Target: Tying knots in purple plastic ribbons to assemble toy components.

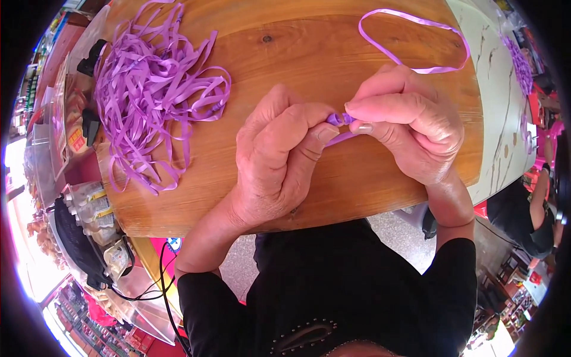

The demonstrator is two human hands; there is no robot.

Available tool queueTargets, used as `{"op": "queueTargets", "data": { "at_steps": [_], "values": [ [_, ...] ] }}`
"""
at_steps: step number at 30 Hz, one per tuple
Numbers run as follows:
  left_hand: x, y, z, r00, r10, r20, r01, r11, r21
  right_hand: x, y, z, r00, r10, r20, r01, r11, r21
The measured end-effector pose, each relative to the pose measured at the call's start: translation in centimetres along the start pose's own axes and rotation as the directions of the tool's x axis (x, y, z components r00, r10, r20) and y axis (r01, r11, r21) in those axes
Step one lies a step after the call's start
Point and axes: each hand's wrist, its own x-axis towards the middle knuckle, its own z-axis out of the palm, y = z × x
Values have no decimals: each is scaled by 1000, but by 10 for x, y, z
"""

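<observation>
Over the wooden table my left hand (276, 152) and my right hand (410, 122) face each other, thumbs and forefingers pinched. Between the fingertips is a short purple ribbon piece (340, 137), with small purple buckle-like bits at its ends; each hand grips one side, and the two bits nearly meet. Most of the ribbon is hidden behind the fingers. Beyond my right hand lies a single purple ribbon loop (416, 18), spread out flat. To the left of my left hand, a tangled heap of purple ribbons (151, 89) covers the table's far left corner.
The brown wooden tabletop (285, 65) stands beside a white marbled table (505, 137) on the right, where more purple ribbons (518, 65) lie. Clear packages (98, 205) and black cables (160, 285) are at the left edge. Another person (520, 205) is at the right.
</observation>
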Motion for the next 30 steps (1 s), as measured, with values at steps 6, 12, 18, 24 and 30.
{"op": "queueTargets", "data": {
  "at_steps": [6, 12, 18, 24, 30],
  "values": [
    [0, 4, -4, 998, -40, 46, 38, 998, 48, 1, 0, 2, 998, -46, 34, 48, 997, -67],
    [-4, 1, -4, 996, -69, 62, 69, 998, -1, 1, 0, 4, 995, -84, 46, 90, 986, -140],
    [-6, -1, -5, 994, -55, 94, 57, 998, -15, -1, -4, 4, 995, -71, 63, 81, 981, -176],
    [-5, 0, -9, 987, 25, 159, -41, 995, 95, -3, -2, 5, 996, -61, 60, 71, 982, -177],
    [-4, 4, -2, 998, 0, 65, -2, 1000, 25, -5, -4, 8, 997, -53, 56, 61, 986, -157]
  ]
}}
